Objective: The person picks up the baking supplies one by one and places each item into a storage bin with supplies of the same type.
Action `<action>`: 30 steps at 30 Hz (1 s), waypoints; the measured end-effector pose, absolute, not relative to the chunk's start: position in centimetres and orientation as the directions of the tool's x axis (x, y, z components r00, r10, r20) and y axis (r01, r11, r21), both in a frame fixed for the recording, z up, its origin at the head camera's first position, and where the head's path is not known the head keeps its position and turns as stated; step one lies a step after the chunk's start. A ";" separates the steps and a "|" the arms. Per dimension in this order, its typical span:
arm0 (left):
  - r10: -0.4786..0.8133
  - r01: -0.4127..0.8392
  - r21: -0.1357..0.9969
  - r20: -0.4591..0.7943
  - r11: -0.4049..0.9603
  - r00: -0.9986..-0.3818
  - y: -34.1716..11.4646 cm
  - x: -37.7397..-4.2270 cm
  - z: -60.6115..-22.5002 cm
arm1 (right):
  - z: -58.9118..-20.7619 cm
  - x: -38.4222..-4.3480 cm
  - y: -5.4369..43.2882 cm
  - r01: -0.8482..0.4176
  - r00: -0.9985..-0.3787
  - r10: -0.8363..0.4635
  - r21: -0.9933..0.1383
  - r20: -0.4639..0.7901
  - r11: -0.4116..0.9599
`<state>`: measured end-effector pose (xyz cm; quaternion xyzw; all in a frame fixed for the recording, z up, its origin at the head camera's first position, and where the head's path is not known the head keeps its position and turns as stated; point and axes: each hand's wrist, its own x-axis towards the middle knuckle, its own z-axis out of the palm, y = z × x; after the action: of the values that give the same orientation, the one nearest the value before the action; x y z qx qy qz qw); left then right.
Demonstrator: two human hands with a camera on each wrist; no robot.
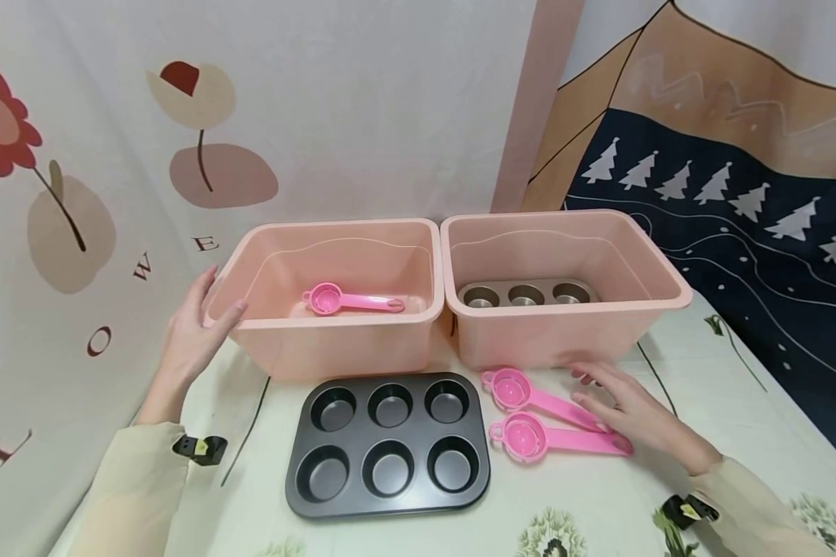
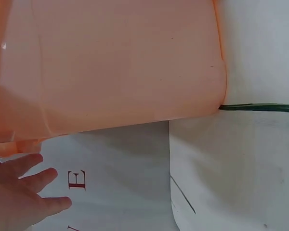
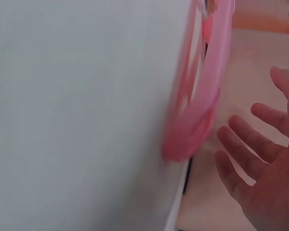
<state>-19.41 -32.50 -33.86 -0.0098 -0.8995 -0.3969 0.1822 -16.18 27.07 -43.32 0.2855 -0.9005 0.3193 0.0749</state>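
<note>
My left hand (image 1: 197,329) is at the left end of the left pink bin (image 1: 334,348), its fingers spread and straight beside the rim. Inside that bin lies a pink egg separator (image 1: 355,302). My right hand (image 1: 620,402) hovers by the front wall of the right pink bin (image 1: 529,340), fingers loosely bent and nothing in them. Close to its fingertips are the handle ends of two more egg separators, the upper one (image 1: 557,405) and the lower one (image 1: 564,439), lying on the table. In the right wrist view, a pink handle (image 3: 202,106) appears blurred beside the fingers.
A dark muffin tin (image 1: 388,445) with several cups lies in front of the left bin. Another muffin tin (image 1: 525,285) sits inside the right bin, partly hidden by its front wall. A printed curtain (image 1: 362,116) hangs behind the bins.
</note>
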 end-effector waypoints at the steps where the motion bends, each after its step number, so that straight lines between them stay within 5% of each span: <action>1: -0.128 0.159 0.713 0.331 0.683 -0.935 -32.5 -19.4 -33.9 | -43.4 -16.3 27.0 -0.569 -0.819 -0.478 -0.549 0.316 0.612; 13: -0.143 0.086 0.732 0.246 0.676 -0.959 -32.6 -19.5 -33.7 | -44.1 -16.8 26.5 -0.615 -0.743 -0.592 -0.667 0.313 0.420; 30: -0.121 0.054 0.736 0.183 0.675 -0.976 -32.6 -19.4 -33.4 | -44.9 -17.3 26.1 -0.530 -0.785 -0.573 -0.734 0.236 0.425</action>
<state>-19.42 -32.64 -33.41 0.0184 -0.9086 -0.4028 0.1086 -17.32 26.15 -44.91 0.3269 -0.8436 0.4253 -0.0248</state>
